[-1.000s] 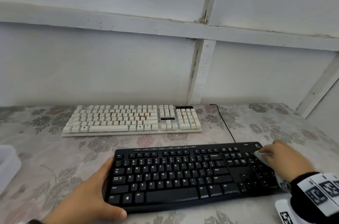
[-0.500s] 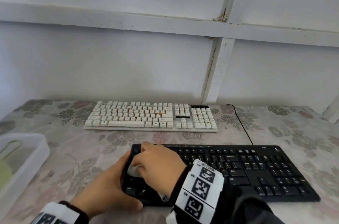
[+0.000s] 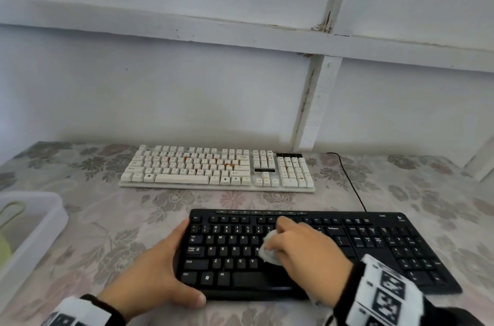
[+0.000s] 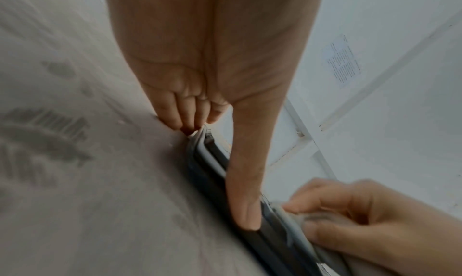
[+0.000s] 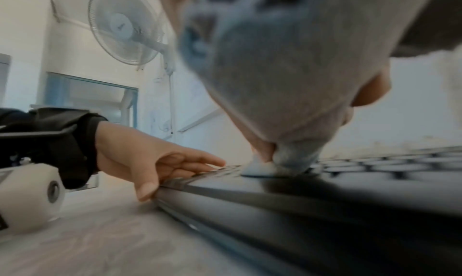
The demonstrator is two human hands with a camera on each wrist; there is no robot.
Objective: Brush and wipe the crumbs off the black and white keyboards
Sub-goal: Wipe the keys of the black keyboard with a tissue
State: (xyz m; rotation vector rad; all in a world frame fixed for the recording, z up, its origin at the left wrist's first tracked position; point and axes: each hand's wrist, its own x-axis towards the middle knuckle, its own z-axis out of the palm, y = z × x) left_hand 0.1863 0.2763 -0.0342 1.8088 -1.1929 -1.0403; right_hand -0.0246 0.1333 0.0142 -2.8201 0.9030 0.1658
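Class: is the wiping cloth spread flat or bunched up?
Bunched up: the cloth is a wad gripped in the right hand, pressed on the black keyboard.

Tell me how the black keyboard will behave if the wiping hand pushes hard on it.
The black keyboard looks thin and light, so it would probably slide on the smooth floral tablecloth; likely why the left hand braces its left edge. It seems rigid and flat, unlikely to tip under the cloth.

Head view: looking forward and down from above onto the table (image 3: 112, 218), black keyboard (image 3: 374, 245) near, wall behind. Left wrist view: very close, low, facing along the left hand (image 4: 212, 82) at the keyboard's left end. Right wrist view: nearly at table level, facing left along the keys. Shared by all three: black keyboard and both hands.
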